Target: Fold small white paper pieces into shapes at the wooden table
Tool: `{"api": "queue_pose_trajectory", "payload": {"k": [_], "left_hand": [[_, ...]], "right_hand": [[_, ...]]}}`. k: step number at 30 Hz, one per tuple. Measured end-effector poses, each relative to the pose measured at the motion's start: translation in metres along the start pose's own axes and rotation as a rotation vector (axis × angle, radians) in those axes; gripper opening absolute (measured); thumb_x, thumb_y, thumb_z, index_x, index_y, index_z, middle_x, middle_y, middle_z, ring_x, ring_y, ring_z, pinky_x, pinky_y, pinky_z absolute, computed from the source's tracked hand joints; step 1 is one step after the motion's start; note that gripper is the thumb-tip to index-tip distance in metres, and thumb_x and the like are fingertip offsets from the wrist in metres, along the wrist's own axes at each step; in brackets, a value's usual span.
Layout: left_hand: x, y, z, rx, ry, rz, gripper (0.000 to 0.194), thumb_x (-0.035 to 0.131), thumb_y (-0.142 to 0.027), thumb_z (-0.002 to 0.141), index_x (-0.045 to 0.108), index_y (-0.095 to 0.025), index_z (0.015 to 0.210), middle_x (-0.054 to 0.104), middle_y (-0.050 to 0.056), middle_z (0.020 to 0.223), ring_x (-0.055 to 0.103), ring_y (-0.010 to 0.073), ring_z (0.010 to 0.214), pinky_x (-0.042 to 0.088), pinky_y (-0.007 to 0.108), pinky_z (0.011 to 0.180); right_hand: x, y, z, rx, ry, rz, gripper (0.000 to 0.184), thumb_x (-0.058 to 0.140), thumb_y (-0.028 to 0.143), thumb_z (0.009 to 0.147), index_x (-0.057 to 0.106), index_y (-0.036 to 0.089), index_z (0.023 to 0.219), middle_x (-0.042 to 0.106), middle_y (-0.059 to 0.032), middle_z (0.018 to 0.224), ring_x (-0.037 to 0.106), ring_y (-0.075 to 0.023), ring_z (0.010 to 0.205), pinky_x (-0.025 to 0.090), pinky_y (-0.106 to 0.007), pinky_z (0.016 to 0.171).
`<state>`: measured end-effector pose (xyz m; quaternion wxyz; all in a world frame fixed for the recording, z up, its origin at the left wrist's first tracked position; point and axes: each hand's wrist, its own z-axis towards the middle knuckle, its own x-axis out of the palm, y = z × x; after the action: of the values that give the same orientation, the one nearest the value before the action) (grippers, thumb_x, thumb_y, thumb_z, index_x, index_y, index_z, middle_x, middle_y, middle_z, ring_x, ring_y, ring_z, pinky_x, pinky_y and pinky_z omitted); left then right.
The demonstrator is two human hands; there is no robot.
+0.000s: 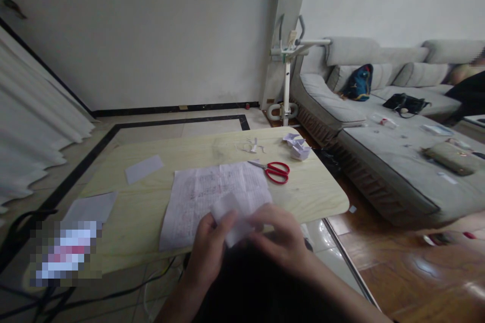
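A small piece of white paper (234, 219) is held above the near edge of the table. My left hand (212, 239) is closed on its left side, thumb on top. My right hand (278, 234) is at its right edge, fingers bent and pinched on the paper, somewhat smeared by motion. Beneath lies a large printed sheet (189, 202) with creases. Red-handled scissors (278, 172) rest at the sheet's upper right corner, blades pointing left.
Folded paper pieces (298, 147) stand at the table's far right, near thin paper scraps (253, 147). A blank paper slip (144, 169) and more paper (91, 208) lie on the left of the wooden table (318, 192). A grey sofa (394, 171) stands right, with a person partly visible.
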<state>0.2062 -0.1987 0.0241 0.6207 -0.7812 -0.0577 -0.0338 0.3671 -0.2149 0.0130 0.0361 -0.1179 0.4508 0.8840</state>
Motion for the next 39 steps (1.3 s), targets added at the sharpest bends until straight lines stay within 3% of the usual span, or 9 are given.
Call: {"api": "queue_pose_trajectory", "payload": {"k": [5, 10, 15, 19, 22, 27, 32, 39], "left_hand": [[0.003, 0.001, -0.006, 0.04, -0.027, 0.04, 0.025, 0.063, -0.04, 0.078, 0.068, -0.017, 0.071, 0.068, 0.006, 0.064, 0.064, 0.0206, 0.057, 0.052, 0.029, 0.051], [0.004, -0.002, -0.005, 0.034, -0.062, -0.012, 0.021, 0.067, -0.037, 0.075, 0.07, -0.017, 0.07, 0.068, 0.004, 0.063, 0.064, 0.0199, 0.058, 0.052, 0.028, 0.053], [0.003, -0.008, -0.001, -0.007, 0.0, -0.016, 0.021, 0.072, -0.037, 0.069, 0.068, -0.017, 0.062, 0.065, 0.001, 0.055, 0.064, 0.02, 0.058, 0.051, 0.028, 0.056], [0.004, -0.009, -0.003, -0.015, 0.033, 0.025, 0.025, 0.073, -0.038, 0.068, 0.064, -0.018, 0.056, 0.062, -0.001, 0.051, 0.062, 0.0185, 0.055, 0.049, 0.026, 0.053], [0.003, -0.006, -0.004, -0.012, 0.055, 0.077, 0.025, 0.073, -0.039, 0.069, 0.066, -0.017, 0.058, 0.06, -0.001, 0.051, 0.058, 0.0161, 0.052, 0.046, 0.024, 0.051], [-0.003, 0.004, 0.004, 0.071, 0.036, 0.151, 0.034, 0.066, -0.045, 0.076, 0.061, -0.016, 0.059, 0.055, -0.002, 0.052, 0.048, 0.0125, 0.05, 0.039, 0.021, 0.047], [-0.011, 0.006, 0.01, 0.158, 0.095, 0.202, 0.038, 0.06, -0.045, 0.081, 0.05, -0.018, 0.056, 0.044, -0.004, 0.053, 0.042, 0.012, 0.054, 0.035, 0.021, 0.049], [-0.017, 0.007, 0.013, 0.209, 0.183, 0.251, 0.04, 0.052, -0.044, 0.086, 0.046, -0.019, 0.056, 0.044, -0.003, 0.055, 0.043, 0.0134, 0.055, 0.035, 0.023, 0.051]], "right_hand": [[0.002, 0.0, 0.0, -0.012, -0.037, 0.006, 0.018, 0.069, 0.015, 0.084, 0.071, 0.02, 0.102, 0.067, -0.0032, 0.078, 0.06, -0.0145, 0.068, 0.048, -0.026, 0.063], [0.004, -0.002, 0.0, 0.007, -0.083, 0.001, 0.015, 0.068, 0.014, 0.083, 0.071, 0.021, 0.097, 0.066, -0.0017, 0.075, 0.06, -0.0138, 0.067, 0.047, -0.024, 0.062], [0.001, 0.002, 0.004, 0.249, -0.048, -0.053, 0.009, 0.064, 0.026, 0.084, 0.064, 0.017, 0.086, 0.063, -0.0019, 0.076, 0.057, -0.0151, 0.068, 0.046, -0.026, 0.064], [0.003, 0.004, 0.004, 0.412, 0.085, -0.113, 0.029, 0.053, 0.035, 0.093, 0.056, 0.017, 0.07, 0.054, 0.0007, 0.065, 0.051, -0.0138, 0.063, 0.042, -0.024, 0.059], [0.007, 0.003, 0.002, 0.397, 0.105, -0.161, 0.039, 0.047, 0.04, 0.095, 0.049, 0.019, 0.062, 0.045, 0.0024, 0.059, 0.043, -0.013, 0.059, 0.037, -0.025, 0.055], [0.006, 0.002, 0.001, 0.338, 0.074, -0.117, 0.04, 0.045, 0.039, 0.095, 0.039, 0.02, 0.06, 0.039, 0.0033, 0.058, 0.04, -0.0129, 0.057, 0.034, -0.026, 0.055], [0.003, 0.002, 0.003, 0.367, 0.079, -0.064, 0.037, 0.046, 0.036, 0.094, 0.038, 0.02, 0.061, 0.038, 0.0037, 0.059, 0.039, -0.0122, 0.057, 0.033, -0.025, 0.055], [0.003, -0.001, 0.0, 0.386, 0.064, -0.044, 0.038, 0.047, 0.036, 0.093, 0.04, 0.02, 0.06, 0.038, 0.0037, 0.059, 0.039, -0.0121, 0.057, 0.033, -0.025, 0.055]]}}
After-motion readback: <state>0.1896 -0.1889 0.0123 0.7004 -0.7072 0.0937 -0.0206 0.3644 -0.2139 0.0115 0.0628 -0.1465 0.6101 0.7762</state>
